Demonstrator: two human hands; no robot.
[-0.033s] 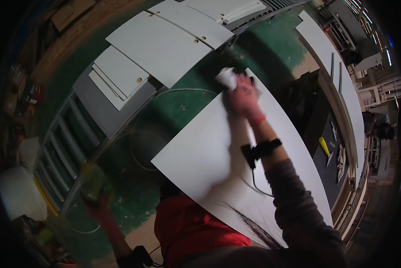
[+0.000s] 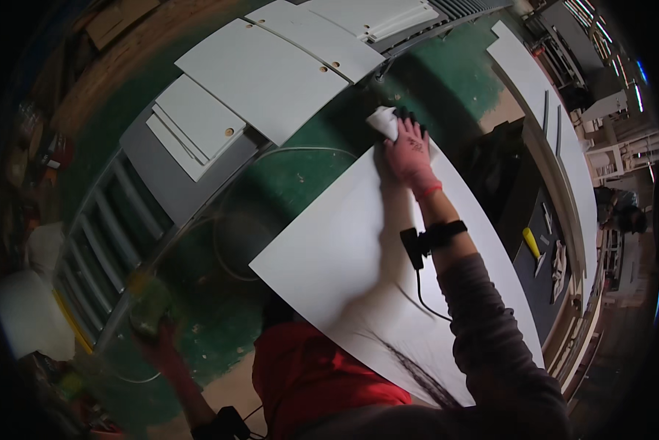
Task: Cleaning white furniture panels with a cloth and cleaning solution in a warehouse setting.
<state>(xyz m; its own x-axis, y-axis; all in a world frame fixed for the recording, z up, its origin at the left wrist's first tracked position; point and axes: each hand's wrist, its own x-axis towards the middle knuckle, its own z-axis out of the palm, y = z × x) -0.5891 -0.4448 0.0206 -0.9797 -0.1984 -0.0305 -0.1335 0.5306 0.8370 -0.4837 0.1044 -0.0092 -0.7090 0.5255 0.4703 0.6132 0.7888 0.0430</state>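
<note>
Right hand (image 2: 410, 155) unmoved on cloth (image 2: 383, 121)

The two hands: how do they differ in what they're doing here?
The right hand, in a pink glove, is stretched out, pressing a white cloth on the far edge of the big white panel. The left hand hangs low beside the body, blurred, gripping a greenish-yellow object.

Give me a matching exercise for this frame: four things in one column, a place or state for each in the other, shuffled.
Things:
1. right hand
2. left hand
3. white cloth
4. large white panel

Places or states:
a. lies flat on the green table
b. gloved in pink, pressed at the panel's far corner
c. blurred, holding a greenish object
d. under the fingertips

Pairs: 1-b, 2-c, 3-d, 4-a
</note>
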